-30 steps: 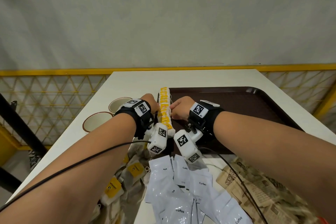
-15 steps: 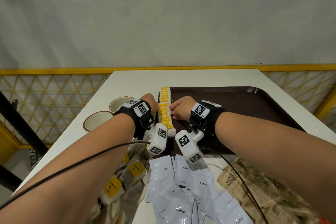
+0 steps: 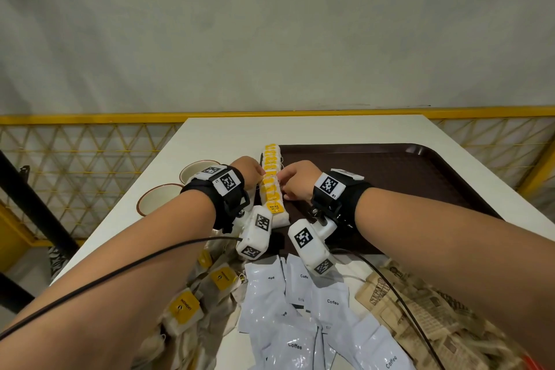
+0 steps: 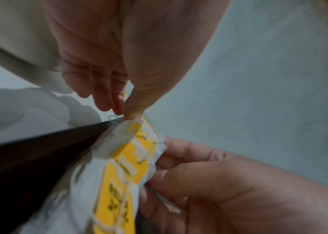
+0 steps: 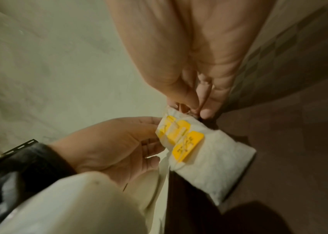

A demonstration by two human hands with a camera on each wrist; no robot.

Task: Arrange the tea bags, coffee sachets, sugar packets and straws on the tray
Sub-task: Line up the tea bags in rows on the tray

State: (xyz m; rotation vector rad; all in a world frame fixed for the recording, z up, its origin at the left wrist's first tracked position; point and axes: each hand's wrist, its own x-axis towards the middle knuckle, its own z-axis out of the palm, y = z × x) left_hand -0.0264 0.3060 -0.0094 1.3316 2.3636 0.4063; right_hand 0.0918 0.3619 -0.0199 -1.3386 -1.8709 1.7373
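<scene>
A row of white tea bags (image 3: 271,186) with yellow tags lies along the left rim of the dark brown tray (image 3: 405,177). My left hand (image 3: 250,170) is at the row's left side, its fingers (image 5: 151,134) fairly straight and touching the bags. My right hand (image 3: 292,179) is at the right side, where its thumb and fingers (image 5: 195,109) pinch the edge of a tea bag (image 4: 123,166) in the row. Most of the tray is bare.
Near me on the white table (image 3: 300,129) lie loose tea bags (image 3: 210,294), white coffee sachets (image 3: 300,309) and brown sugar packets (image 3: 420,318). Two cups (image 3: 198,170) (image 3: 156,198) stand left of the tray. A yellow railing runs behind the table.
Both hands stay on either side of the tea bag row, with only slight shifts of wrists and fingers.
</scene>
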